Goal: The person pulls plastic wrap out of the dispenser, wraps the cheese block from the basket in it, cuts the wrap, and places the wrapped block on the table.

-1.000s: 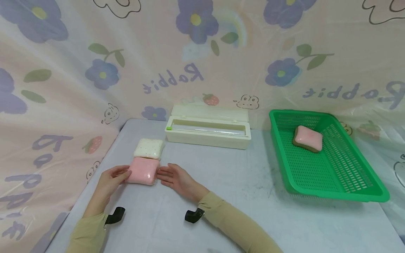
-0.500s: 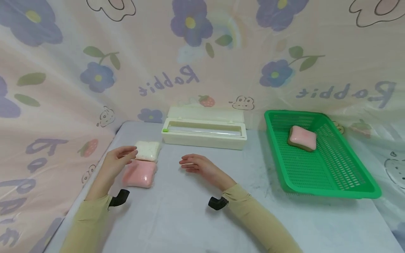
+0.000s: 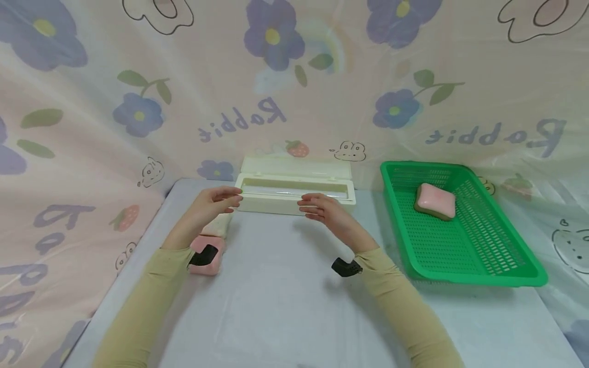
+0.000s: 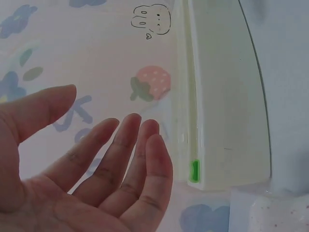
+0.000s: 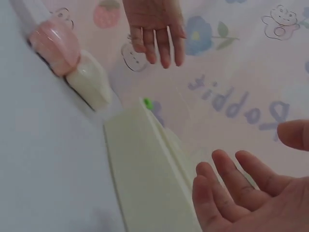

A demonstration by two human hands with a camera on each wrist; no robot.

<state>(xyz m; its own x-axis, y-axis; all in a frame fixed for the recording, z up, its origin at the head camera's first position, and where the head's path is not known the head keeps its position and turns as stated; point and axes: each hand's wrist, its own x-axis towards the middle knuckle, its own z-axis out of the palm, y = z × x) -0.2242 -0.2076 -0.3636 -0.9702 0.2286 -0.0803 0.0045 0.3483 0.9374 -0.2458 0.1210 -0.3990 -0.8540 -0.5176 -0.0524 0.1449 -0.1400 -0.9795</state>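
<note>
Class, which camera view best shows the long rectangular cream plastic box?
The head view: nearly the whole box, with raised lid and clear roll, though the left hand and right hand overlap it. Both wrist views crop it, showing mainly its front wall and green-marked end.

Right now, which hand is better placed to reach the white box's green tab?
Probably your left hand: it hangs by the left end of the white box, near the green tab; your right hand is nearer the other end.
</note>
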